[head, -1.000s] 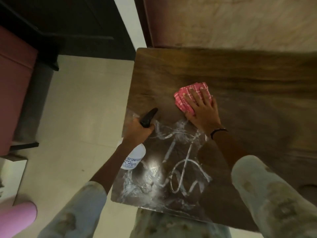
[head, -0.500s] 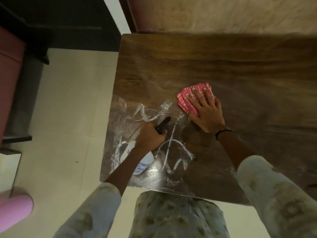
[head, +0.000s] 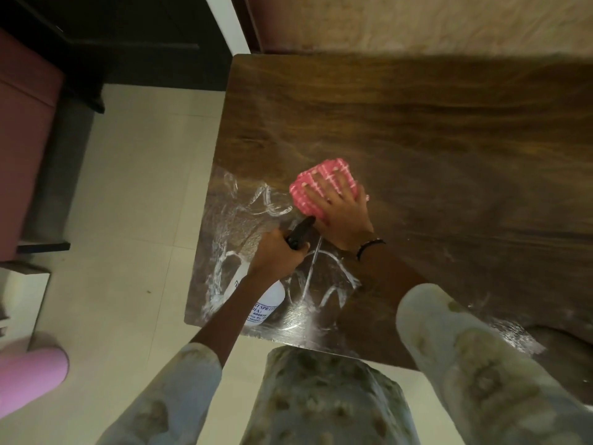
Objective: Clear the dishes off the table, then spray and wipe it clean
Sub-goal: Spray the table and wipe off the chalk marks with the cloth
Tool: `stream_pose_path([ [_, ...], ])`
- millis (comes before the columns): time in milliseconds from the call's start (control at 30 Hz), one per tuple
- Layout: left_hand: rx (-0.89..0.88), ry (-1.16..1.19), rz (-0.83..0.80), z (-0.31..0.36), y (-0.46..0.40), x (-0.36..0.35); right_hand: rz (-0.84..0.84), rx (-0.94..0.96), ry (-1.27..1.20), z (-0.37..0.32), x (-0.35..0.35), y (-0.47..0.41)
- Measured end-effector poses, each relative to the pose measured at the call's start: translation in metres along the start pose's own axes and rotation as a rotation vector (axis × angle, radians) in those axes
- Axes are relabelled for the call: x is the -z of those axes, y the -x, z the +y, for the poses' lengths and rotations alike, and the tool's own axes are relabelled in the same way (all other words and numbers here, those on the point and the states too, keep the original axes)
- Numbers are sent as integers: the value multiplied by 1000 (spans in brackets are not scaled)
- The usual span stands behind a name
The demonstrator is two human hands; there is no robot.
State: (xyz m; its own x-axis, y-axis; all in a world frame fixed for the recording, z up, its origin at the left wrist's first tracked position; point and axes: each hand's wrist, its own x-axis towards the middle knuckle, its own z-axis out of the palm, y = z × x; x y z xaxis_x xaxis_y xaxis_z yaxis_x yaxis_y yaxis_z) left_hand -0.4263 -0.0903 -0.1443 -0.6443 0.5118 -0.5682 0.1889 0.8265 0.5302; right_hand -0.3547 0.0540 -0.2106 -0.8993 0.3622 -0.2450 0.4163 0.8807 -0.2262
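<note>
Swung in over the wet streaks, the spray bottle (head: 268, 303) is gripped by her left hand (head: 272, 252), its nozzle near the flat right hand (head: 340, 216) pressing the pink cloth (head: 308, 187) on the table (head: 417, 123); wiping looks underway.

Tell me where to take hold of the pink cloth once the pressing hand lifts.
Probably pinch the pink checked cloth at its bare left edge, coming from the left: it lies folded flat on the table, and the right hand covers its right side.

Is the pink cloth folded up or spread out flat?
Folded up. The cloth is a small thick pad under the right hand, with layered edges showing.
</note>
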Motion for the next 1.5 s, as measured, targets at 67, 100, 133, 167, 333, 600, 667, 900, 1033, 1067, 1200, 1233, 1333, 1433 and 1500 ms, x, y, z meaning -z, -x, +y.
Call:
stream_pose_path([
  [67, 23, 35, -14, -5, 1, 0, -22, 108, 16, -10, -5, 15],
  [100, 28, 53, -14, -7, 1, 0, -16, 168, 43, -8, -10, 26],
  [133, 35, 68, -11, -10, 1, 0, -3, 221, 77, -2, -14, 36],
  [167, 47, 81, -10, -11, 2, 0, 9, 256, 107, 9, -17, 45],
  [333, 82, 41, 14, -13, 12, 2, 30, 123, 111, 53, -7, 49],
  [600, 35, 50, 32, -19, 29, -1, -6, 5, 20, -16, -13, 31],
  [667, 17, 48, 19, -21, 34, -4, -9, 120, 48, -20, -17, 47],
  [900, 51, 93, 53, -27, 57, -17, 0, 252, 132, 43, -21, 89],
  [1033, 54, 101, 82, -34, 69, -26, -31, 56, 63, 15, -21, 81],
  [1067, 54, 107, 92, -36, 71, -27, -25, 32, 42, 3, -23, 82],
  [1200, 69, 133, 82, -45, 79, -28, -42, 175, 32, -34, -38, 106],
  [1233, 74, 146, 64, -47, 81, -28, -52, 233, 45, -39, -41, 119],
  [1333, 69, 140, 58, -55, 84, -25, -63, 372, 94, -29, -53, 160],
  [1433, 57, 125, 82, -59, 89, -23, -29, 364, 96, 5, -47, 176],
  [1500, 57, 123, 86, -60, 92, -21, -47, 268, 97, 19, -41, 170],
])
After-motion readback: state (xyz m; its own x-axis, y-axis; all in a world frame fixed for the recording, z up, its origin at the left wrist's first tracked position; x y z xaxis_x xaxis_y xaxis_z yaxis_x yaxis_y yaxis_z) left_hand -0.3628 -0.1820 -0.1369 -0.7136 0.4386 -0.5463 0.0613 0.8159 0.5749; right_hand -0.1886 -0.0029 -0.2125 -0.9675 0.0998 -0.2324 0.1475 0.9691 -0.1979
